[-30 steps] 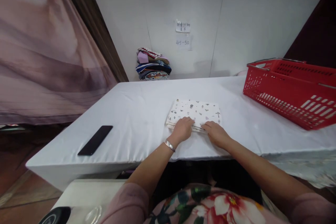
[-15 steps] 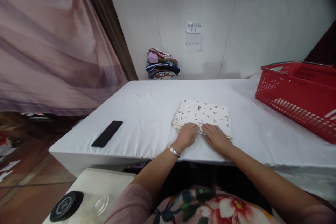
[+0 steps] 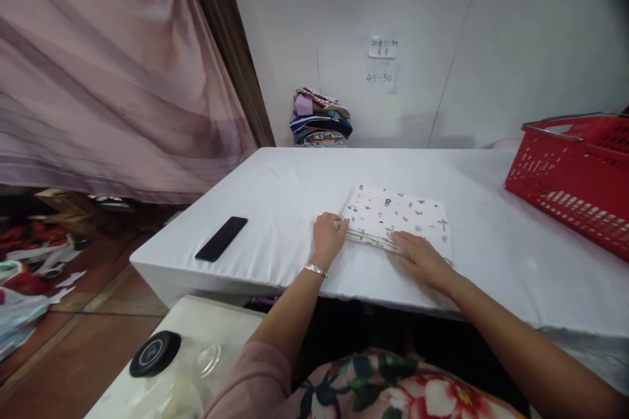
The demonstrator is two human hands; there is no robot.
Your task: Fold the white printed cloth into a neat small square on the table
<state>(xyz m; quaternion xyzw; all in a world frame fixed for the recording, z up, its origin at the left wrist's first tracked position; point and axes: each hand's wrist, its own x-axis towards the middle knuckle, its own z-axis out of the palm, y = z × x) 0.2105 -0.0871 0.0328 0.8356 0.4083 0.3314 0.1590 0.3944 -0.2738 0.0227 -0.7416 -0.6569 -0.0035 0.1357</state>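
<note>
A folded white cloth (image 3: 393, 209) with small scattered prints lies flat on the white-covered table. At its left front corner is my left hand (image 3: 329, 239), a silver bracelet at the wrist, with the fingers bent around the layered edge. My right hand (image 3: 420, 258) rests on the front edge toward the right, fingers stretched out and lying on the fabric. Several layers show along the cloth's front fold between the two hands.
A black phone (image 3: 221, 238) lies on the table's left part. At right stands a red plastic basket (image 3: 570, 177). Folded fabrics (image 3: 322, 119) are stacked by the back wall, near paper notes (image 3: 382, 62). A white surface with a round black object (image 3: 155, 353) is at lower left.
My left hand has slid left from the middle of the cloth's front edge to its left corner. My right hand stays on the front edge. The view has turned slightly left.
</note>
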